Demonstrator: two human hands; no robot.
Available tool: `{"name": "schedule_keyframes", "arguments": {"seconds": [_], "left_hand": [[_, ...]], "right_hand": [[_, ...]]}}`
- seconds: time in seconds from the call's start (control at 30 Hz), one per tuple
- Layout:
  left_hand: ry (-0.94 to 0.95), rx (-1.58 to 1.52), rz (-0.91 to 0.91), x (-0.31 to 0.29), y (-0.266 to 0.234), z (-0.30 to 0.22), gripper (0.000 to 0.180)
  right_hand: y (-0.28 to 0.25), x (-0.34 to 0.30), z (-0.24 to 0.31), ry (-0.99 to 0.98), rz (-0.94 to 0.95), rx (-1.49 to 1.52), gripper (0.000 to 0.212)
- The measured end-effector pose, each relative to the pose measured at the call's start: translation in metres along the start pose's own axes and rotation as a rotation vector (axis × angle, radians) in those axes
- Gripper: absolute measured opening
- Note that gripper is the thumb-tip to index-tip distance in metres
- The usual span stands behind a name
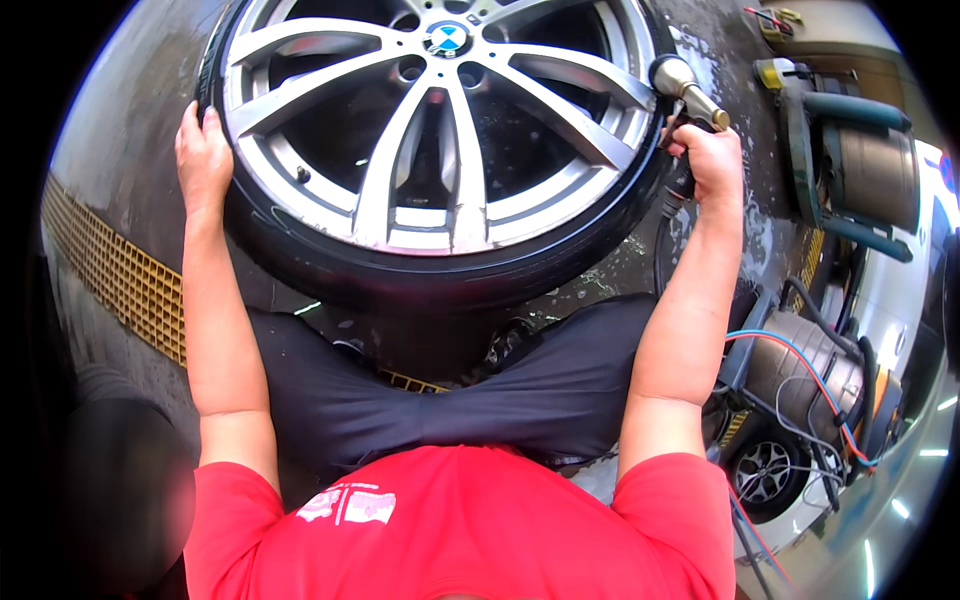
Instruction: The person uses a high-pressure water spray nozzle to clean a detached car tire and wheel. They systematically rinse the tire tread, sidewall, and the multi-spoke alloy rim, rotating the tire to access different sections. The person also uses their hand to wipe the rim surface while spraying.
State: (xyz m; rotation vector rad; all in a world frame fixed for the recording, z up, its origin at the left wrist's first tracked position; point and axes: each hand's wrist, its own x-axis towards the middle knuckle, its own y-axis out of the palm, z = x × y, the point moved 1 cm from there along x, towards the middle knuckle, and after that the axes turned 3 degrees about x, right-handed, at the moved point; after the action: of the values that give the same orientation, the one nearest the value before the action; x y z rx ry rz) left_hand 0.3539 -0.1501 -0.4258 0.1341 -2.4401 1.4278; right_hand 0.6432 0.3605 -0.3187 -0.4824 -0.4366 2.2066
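In front of me stands a car wheel, tilted, with a silver multi-spoke rim (467, 190) and a black tire (400, 275). Water drops show between its spokes. My left hand (204, 160) grips the tire's left edge, its fingers partly behind the rubber. At the wheel's right side my right hand (708, 160) is closed around the handle of an air cleaning gun (683, 82). The gun has a cone-shaped nozzle and a brass-coloured end, and its nozzle lies beside the tire's edge. A dark hose (661, 255) runs down from its handle.
Foam and water lie on the wet dark floor (140, 150). A yellow floor grating (115, 275) runs along the left. At the right are steel drums (868, 165) in a blue-green frame, red and blue hoses (800, 355), and a light car with its wheel (768, 472).
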Motion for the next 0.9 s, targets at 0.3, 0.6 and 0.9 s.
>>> {"name": "schedule_keyframes", "arguments": {"seconds": [0.3, 0.6, 0.9], "left_hand": [[0.012, 0.003, 0.027, 0.003, 0.003, 0.005, 0.048], [0.022, -0.039, 0.034, -0.003, 0.001, 0.002, 0.046], [0.009, -0.038, 0.011, -0.008, -0.002, -0.002, 0.046]], "right_hand": [[0.001, -0.003, 0.001, 0.040, -0.044, -0.024, 0.021], [0.000, -0.003, 0.000, 0.003, -0.069, -0.051, 0.022], [0.000, 0.001, -0.005, -0.058, -0.064, -0.048, 0.020]]}}
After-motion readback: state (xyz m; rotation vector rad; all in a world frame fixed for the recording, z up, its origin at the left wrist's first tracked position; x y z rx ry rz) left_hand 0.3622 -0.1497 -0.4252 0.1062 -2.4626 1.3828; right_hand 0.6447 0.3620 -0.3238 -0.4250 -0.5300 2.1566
